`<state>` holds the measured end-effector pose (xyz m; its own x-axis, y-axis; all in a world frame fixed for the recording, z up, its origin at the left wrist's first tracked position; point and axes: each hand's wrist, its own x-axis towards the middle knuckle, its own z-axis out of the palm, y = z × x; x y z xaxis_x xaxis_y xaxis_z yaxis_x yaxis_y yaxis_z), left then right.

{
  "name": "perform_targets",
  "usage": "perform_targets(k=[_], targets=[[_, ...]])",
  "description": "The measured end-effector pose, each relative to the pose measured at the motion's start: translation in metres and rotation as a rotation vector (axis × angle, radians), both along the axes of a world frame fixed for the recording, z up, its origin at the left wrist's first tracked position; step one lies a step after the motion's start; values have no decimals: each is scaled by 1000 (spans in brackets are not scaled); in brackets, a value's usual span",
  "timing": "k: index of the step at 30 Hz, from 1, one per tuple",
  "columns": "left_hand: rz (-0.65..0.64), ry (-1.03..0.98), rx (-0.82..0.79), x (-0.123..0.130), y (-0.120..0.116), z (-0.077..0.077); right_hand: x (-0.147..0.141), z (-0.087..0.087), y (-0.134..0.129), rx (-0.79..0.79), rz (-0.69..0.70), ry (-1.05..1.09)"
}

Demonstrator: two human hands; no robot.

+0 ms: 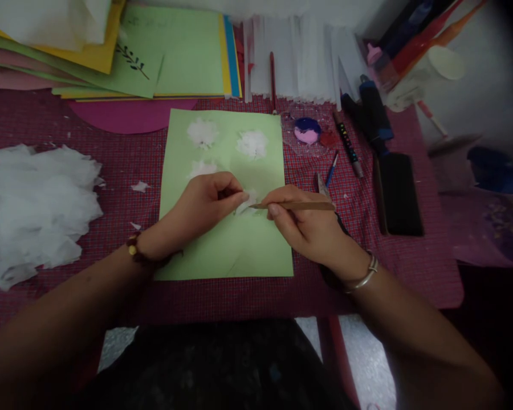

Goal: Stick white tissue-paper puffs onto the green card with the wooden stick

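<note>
STEP: apparently working white tissue (243, 208) on green sheet (222, 245) | RIGHT HAND (308, 228): gripping brown stick (301, 206), tip at tissue | LEFT HAND (207, 196): fingertips beside tissue, grip unclear | NEXT: likely calls for light, steady stick control

Two hands, one left hand (203, 205) and one right hand (310, 230), are working over one green sheet (222, 253). The right is holding one brown pointed stick (301, 206). Four white tufts (203, 132) are sitting on the sheet: at eleven, one and ten o'clock, and near its centre. Around it, one white tissue pile (34, 210) is lying at nine, one red brush (272, 80) at one, one palette (293, 145) at two, one black slab (399, 196) at three. Three paint colours (306, 135) are showing in the palette.
</note>
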<state>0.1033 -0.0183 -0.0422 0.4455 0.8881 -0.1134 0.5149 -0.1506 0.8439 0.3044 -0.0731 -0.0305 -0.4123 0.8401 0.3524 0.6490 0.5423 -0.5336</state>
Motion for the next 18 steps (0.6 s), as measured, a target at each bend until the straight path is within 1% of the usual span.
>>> perform_targets(k=[4,7,9,11,13,14,16,18], targets=[[-17,2,3,-2,0,4,-1,-2,0,79,37,-39],[-31,-8,26,-3,-1,-1,-3,-2,0,115,76,-141],[-46,-12,82,-3,-3,-7,-3,-1,-2,149,100,-192],[-80,-25,175,-3,-7,-12,-2,1,-5,214,109,-150],[-131,-24,269,-4,-12,-13,0,4,-8,239,81,-17],[-151,-4,306,-5,-15,-12,2,5,-9,212,55,46],[-206,89,368,-11,-22,-6,5,6,-9,29,-66,173],[-292,216,441,-22,-32,4,7,5,-8,-120,-169,305]])
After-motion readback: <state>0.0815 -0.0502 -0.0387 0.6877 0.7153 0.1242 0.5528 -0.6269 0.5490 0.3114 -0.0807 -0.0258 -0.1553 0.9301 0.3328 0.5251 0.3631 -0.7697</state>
